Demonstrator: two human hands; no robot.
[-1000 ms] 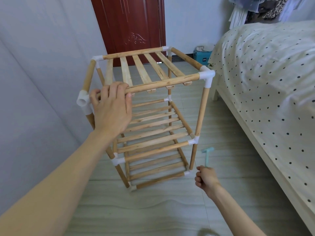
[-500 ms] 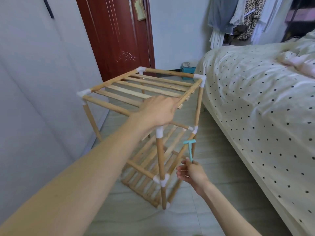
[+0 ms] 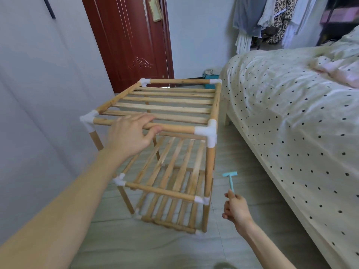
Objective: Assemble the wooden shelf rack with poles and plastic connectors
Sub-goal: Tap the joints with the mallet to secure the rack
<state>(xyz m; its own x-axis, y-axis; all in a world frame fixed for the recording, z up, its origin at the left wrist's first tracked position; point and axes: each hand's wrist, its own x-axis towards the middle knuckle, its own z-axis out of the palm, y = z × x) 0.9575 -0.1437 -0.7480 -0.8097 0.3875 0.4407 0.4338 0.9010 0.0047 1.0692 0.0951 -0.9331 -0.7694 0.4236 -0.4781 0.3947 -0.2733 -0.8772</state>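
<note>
Rack (image 3: 171, 152) now standing square on floor between wall and bed (image 3: 291, 113), having turned since moment ago. Left hand (image 3: 130, 136) gripping top front pole (image 3: 174, 128). Right hand (image 3: 236, 210) pinching small teal hammer (image 3: 230, 180), hanging clear of frame. Connectors (image 3: 207, 133) looking seated, possibly finished.

I see a room lit by soft, even daylight, bright but not harsh; I cannot tell where it enters. Shadows are faint, only a pale one under the rack (image 3: 165, 152) on the floor (image 3: 174, 247). No glare anywhere. The wide lens bends the door (image 3: 128, 41) and bed (image 3: 291, 117) edges outward. My left hand (image 3: 130, 133) looks slightly smeared, and the hanging clothes (image 3: 272, 20) are soft.
</note>
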